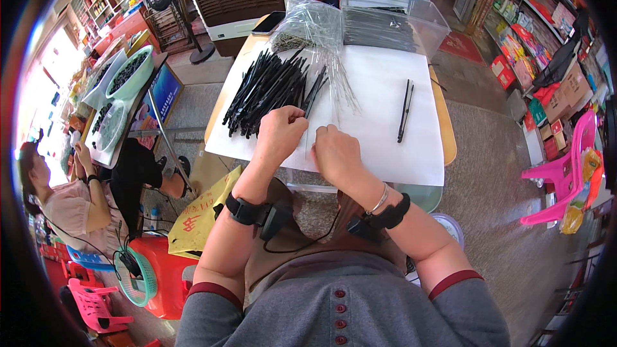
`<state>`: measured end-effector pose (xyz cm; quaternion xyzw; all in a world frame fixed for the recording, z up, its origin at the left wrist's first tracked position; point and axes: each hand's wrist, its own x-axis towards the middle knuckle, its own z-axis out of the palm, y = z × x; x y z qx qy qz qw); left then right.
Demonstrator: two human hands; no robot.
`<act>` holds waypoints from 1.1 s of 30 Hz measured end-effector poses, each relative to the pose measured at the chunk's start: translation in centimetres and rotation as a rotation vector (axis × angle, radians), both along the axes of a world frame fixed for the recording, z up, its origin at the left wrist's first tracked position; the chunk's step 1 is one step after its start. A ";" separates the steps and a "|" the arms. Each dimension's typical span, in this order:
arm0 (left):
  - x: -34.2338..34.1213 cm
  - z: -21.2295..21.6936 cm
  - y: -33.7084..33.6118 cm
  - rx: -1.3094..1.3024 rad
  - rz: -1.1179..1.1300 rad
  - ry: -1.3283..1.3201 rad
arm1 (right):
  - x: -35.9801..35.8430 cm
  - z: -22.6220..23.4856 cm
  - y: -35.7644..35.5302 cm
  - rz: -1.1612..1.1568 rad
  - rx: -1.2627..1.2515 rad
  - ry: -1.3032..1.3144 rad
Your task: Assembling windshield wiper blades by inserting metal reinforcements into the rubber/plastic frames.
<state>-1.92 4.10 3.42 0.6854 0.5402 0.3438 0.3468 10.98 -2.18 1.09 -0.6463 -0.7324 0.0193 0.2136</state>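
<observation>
Above the near half of a white-covered table (pixel 373 167), my two hands are close together with a small gap between them. My left hand (pixel 277 132) is closed, fingertips pinched beside the lower end of a few black sticks (pixel 314 92); whether it grips one is hidden. My right hand (pixel 339 154) is closed too, its fingers curled under, and what they hold is too thin or covered to name. A large pile of black, fuzzy-looking sticks (pixel 267 93) lies beyond my left hand. Thin pale wires (pixel 344 87) spread from a clear plastic bag (pixel 312 22) toward my hands.
Two black sticks (pixel 405 110) lie apart at the right. A clear bin (pixel 430 24) with dark thin rods and a phone (pixel 268 22) sit at the far edge. At left, a person (pixel 83 199) sits by bowls of dark pieces (pixel 130 72). A pink chair (pixel 562 177) stands right.
</observation>
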 end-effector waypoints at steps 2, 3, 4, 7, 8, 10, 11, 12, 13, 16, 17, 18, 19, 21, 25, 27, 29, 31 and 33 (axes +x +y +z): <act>0.1 1.1 -0.6 -0.077 -0.022 -0.044 | 0.6 0.5 0.3 -0.021 -0.085 -0.017; 0.1 1.4 -0.8 -0.157 -0.036 -0.090 | 0.7 0.4 0.2 -0.025 -0.083 -0.016; 0.0 1.4 -1.0 -0.155 -0.037 -0.090 | 0.7 0.2 0.0 0.078 0.011 0.015; -0.4 1.0 -1.2 -0.130 -0.010 -0.258 | 0.8 0.0 -0.4 0.280 0.161 -0.001; -0.5 0.8 -1.2 -0.102 -0.015 -0.238 | 0.9 0.0 -0.5 0.377 0.214 -0.049; -0.9 0.7 -1.5 -0.072 -0.016 -0.217 | 1.5 0.1 0.0 0.459 0.241 -0.084; -1.2 0.7 -1.6 -0.078 -0.025 -0.231 | 1.7 0.3 0.5 0.538 0.268 -0.120; -1.5 0.7 -1.9 -0.084 -0.033 -0.246 | 1.9 0.6 0.9 0.542 0.270 -0.118; -1.5 0.6 -2.0 -0.082 -0.033 -0.247 | 2.2 1.1 1.4 0.614 0.244 -0.173; -1.9 0.3 -2.4 -0.089 -0.011 -0.284 | 3.0 0.9 1.9 0.743 0.240 -0.224; -2.1 0.0 -2.5 -0.084 -0.006 -0.287 | 3.2 0.8 2.1 0.799 0.262 -0.217; -2.2 -0.3 -2.6 -0.079 -0.032 -0.292 | 3.7 0.8 2.0 0.805 0.265 -0.221; -2.3 -0.5 -2.7 -0.078 -0.058 -0.297 | 4.0 1.0 1.7 0.813 0.246 -0.233; -2.2 -0.3 -3.0 -0.078 -0.046 -0.277 | 4.8 1.2 1.3 0.823 0.225 -0.246; -2.4 0.0 -3.5 -0.155 -0.066 -0.368 | 5.9 1.2 0.4 0.800 0.236 -0.257; -2.3 0.1 -3.7 -0.182 -0.063 -0.380 | 6.1 1.5 0.4 0.799 0.243 -0.248; -1.9 0.5 -4.1 -0.217 -0.091 -0.406 | 6.3 2.4 0.6 0.791 0.219 -0.340; -1.5 0.5 -4.3 -0.214 -0.106 -0.418 | 6.6 2.8 1.2 0.818 0.236 -0.348; -1.3 0.3 -4.5 -0.209 -0.123 -0.430 | 6.9 2.8 1.5 0.843 0.254 -0.357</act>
